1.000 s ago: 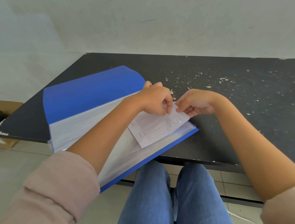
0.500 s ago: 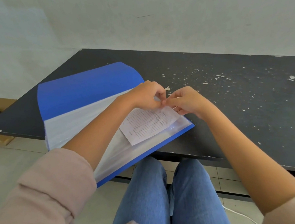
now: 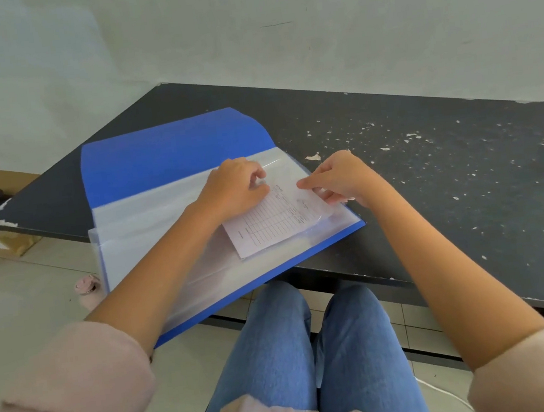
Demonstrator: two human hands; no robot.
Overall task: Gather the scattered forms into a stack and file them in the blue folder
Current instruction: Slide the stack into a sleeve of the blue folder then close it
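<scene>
- Our left hand (image 3: 233, 190) presses the forms (image 3: 274, 219) in the open blue folder (image 3: 172, 149); our right hand (image 3: 338, 178) pinches the clear sleeve (image 3: 151, 229) edge.
- The forms could crumple or snag if the sleeve mouth closes; the folder overhangs the surface (image 3: 429, 171) and could tip.
- The dark surface is chipped, against a pale wall (image 3: 276, 19).

Left hand (image 3: 233, 190) and right hand (image 3: 340, 177) (fingers curled) reach forward.

Black table (image 3: 428, 161) — cardboard box (image 3: 6, 178)
</scene>
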